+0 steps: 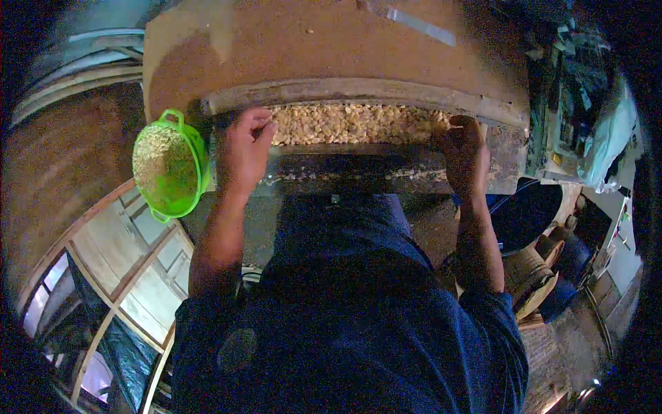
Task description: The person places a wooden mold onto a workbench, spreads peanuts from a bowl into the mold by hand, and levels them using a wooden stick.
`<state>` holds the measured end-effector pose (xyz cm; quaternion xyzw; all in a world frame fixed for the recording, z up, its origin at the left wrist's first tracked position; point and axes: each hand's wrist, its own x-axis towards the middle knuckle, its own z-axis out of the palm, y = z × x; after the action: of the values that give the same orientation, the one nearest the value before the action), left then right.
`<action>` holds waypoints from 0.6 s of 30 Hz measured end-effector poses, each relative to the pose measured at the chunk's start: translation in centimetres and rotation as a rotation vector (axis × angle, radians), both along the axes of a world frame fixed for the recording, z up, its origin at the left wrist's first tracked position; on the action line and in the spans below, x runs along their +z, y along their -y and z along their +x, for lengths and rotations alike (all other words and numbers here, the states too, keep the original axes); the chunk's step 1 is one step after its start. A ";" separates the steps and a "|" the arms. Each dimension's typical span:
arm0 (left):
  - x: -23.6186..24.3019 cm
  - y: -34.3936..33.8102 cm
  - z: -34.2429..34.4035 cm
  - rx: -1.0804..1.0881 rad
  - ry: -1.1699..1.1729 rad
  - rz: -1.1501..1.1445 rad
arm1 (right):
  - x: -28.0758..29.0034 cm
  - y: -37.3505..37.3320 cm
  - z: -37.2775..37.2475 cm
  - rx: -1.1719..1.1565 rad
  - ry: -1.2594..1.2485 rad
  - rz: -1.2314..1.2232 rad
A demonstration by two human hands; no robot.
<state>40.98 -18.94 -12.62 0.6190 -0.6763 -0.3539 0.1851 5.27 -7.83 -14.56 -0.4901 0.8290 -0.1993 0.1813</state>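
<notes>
A long narrow wooden trough holds a layer of small pale flat pieces (352,124), like chips or sliced kernels; their exact kind is unclear. My left hand (248,145) is at the trough's left end, its fingers curled and the tips close together beside the pieces. At the right end, my right hand (469,152) is bent inward with closed fingers near the last pieces. Whatever either hand may pinch is too small or hidden to make out. To the left of my left hand, a bright green two-handled basket (204,169) carries more pale pieces.
Behind the trough rises a broad brown board (331,48) with a grey strip (420,26) near its top. A worn dark ledge (345,165) runs along the near side. Cluttered items and pale plastic (614,138) are at right. Wood-framed panels (131,262) stand lower left.
</notes>
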 end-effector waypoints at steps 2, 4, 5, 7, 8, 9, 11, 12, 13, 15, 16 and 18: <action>0.0 0.0 0.0 0.015 0.002 0.036 | -0.3 -0.2 -0.2 -0.021 0.000 -0.013; 0.1 0.1 -0.1 -0.013 0.030 0.012 | 0.2 0.0 0.1 0.014 -0.023 -0.015; 0.1 0.1 -0.1 -0.026 0.045 -0.001 | 0.8 0.3 0.5 0.009 -0.007 -0.004; 0.0 0.0 -0.2 -0.014 0.051 -0.004 | 1.7 0.6 1.0 0.000 0.020 0.012; 0.1 0.0 -0.2 -0.008 0.054 -0.007 | 1.8 0.7 1.1 -0.007 0.032 0.016; 0.0 0.0 -0.2 -0.014 0.068 -0.011 | 1.5 0.6 0.9 -0.016 0.039 0.013; -0.1 0.1 0.0 -0.025 0.095 -0.021 | 1.4 0.6 0.8 -0.011 0.029 0.007; -0.1 0.1 0.0 -0.016 0.084 -0.010 | 1.4 0.6 0.8 0.002 0.012 0.004; -0.1 0.1 -0.1 -0.007 0.073 0.002 | 1.3 0.6 0.8 -0.001 0.001 0.000; -0.1 0.1 -0.1 0.002 0.069 0.007 | 0.7 0.3 0.5 -0.025 -0.016 -0.012; -0.1 0.2 -0.1 0.002 0.076 0.001 | 0.5 0.2 0.4 -0.045 -0.022 -0.019; -0.4 0.1 0.1 0.000 0.086 -0.026 | 0.6 0.4 0.4 -0.040 -0.017 -0.039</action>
<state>41.11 -19.02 -12.98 0.6312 -0.6881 -0.3181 0.1638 5.70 -8.19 -13.99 -0.4785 0.8362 -0.2147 0.1605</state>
